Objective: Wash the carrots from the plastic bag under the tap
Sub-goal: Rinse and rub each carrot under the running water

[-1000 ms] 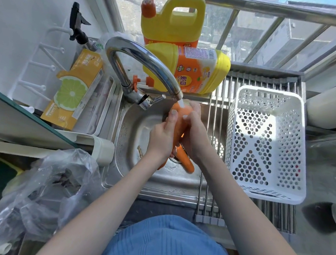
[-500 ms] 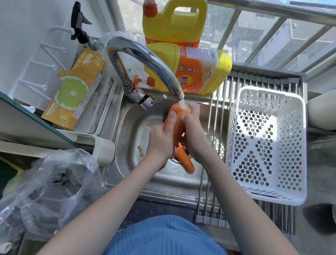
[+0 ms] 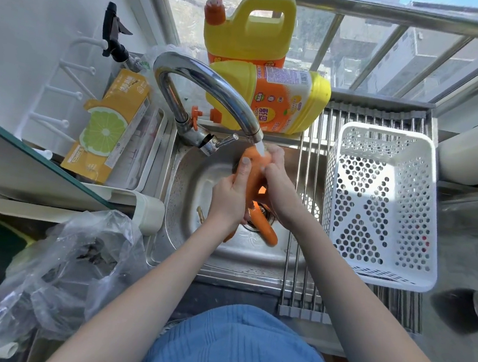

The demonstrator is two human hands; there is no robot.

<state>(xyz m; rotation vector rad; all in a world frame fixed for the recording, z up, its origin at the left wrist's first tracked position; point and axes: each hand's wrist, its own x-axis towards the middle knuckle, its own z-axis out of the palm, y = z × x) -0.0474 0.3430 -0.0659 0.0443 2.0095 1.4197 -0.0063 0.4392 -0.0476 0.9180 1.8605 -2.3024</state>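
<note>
As water runs, hands [image 3: 255,194] gripping carrot [image 3: 252,173]

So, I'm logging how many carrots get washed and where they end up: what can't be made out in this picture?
- Head view: the middle of the carrot under the tap is covered by the left hand and right hand.
- Lower carrot in the sink: its upper end is behind the hands, so the count is uncertain.
- Plastic bag: crinkled film obscures its contents.
- White basket: its near inside wall is hidden.
</note>
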